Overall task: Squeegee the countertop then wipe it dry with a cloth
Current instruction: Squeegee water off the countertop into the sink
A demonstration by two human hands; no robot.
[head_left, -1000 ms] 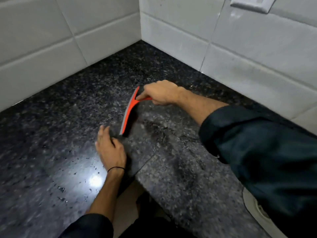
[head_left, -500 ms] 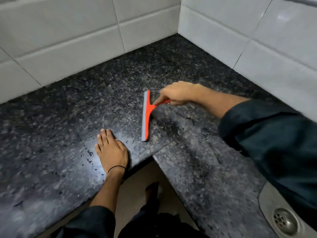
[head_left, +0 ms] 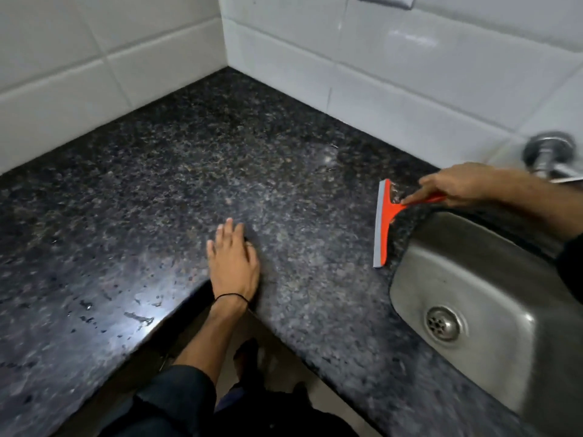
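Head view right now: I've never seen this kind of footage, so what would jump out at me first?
The bright orange squeegee stands out most against the dark speckled countertop. The right hand holds it by its handle, just beside the left rim of the steel sink. Next comes the left hand, lying flat with straight fingers near the counter's front edge, with water drops glinting to its left.

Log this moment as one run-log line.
phase: squeegeeing | right hand grips orange plastic squeegee beside stainless steel sink | left hand flat on speckled black granite countertop
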